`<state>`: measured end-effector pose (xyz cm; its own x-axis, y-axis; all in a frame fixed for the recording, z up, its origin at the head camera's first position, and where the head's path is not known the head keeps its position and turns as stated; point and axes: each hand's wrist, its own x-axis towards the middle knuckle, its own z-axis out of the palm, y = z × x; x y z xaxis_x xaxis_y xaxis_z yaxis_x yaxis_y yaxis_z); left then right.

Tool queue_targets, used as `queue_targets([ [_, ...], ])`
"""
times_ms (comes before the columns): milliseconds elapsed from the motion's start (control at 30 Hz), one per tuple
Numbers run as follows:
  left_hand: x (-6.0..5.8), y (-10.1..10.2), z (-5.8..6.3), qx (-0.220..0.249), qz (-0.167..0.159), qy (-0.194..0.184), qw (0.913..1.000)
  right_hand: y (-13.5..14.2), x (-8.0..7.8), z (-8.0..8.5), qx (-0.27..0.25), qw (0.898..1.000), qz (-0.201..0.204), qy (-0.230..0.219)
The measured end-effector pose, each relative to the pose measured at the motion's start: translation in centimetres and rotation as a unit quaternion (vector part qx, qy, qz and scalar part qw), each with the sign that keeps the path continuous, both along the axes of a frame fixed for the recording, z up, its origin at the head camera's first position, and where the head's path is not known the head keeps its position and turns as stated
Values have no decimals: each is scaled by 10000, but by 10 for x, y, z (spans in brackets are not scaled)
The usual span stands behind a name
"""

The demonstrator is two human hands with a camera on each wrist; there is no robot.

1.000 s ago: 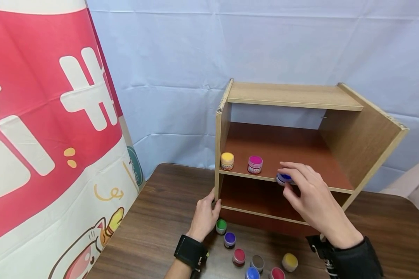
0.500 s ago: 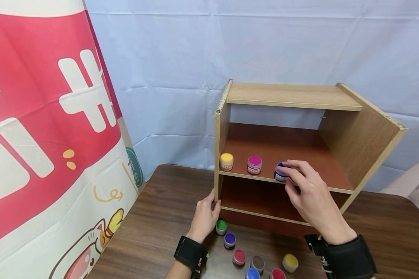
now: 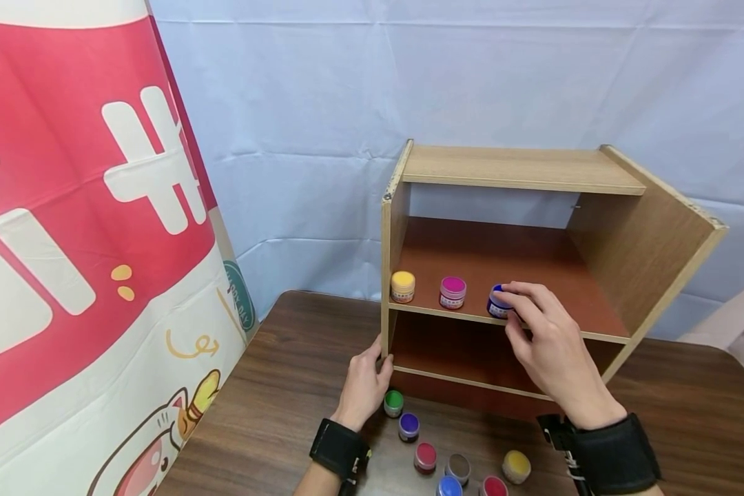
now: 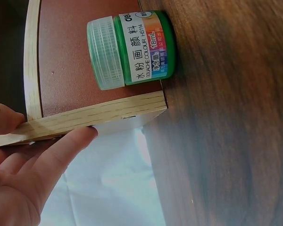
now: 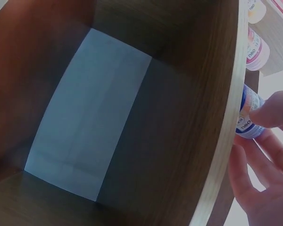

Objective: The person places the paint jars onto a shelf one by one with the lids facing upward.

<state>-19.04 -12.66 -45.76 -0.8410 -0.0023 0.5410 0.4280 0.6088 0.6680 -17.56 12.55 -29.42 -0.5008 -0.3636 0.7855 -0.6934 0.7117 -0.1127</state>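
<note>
At the front edge of the wooden shelf unit's (image 3: 523, 169) upper board, my right hand (image 3: 552, 348) holds a blue gouache paint jar (image 3: 497, 307) between thumb and fingers. The right wrist view has the same paint jar (image 5: 249, 110) beside the board's pale edge. To its left on that board stand a magenta paint jar (image 3: 452, 293) and a yellow-lidded paint jar (image 3: 403, 287). My left hand (image 3: 361, 387) grips the lower left side panel (image 4: 85, 115), thumb and fingers on opposite faces. Close to it, a green paint jar (image 4: 132, 51) stands on the table.
Several more jars stand on the table (image 3: 285, 386) before the unit, among them a purple jar (image 3: 408, 427), a red jar (image 3: 425, 457) and a yellow jar (image 3: 517, 467). A pale blue cloth (image 3: 297, 172) hangs behind, and a printed banner (image 3: 68, 207) at left.
The blue paint jar has shifted slightly left and back over the board's front edge, with my right hand following it. My left hand keeps its hold on the panel.
</note>
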Motion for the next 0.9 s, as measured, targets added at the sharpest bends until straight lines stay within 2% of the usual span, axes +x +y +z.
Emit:
queue_targets([
  [900, 2, -1, 2, 6, -41, 22, 10000, 0, 0, -5, -76, 10000, -46, -22],
])
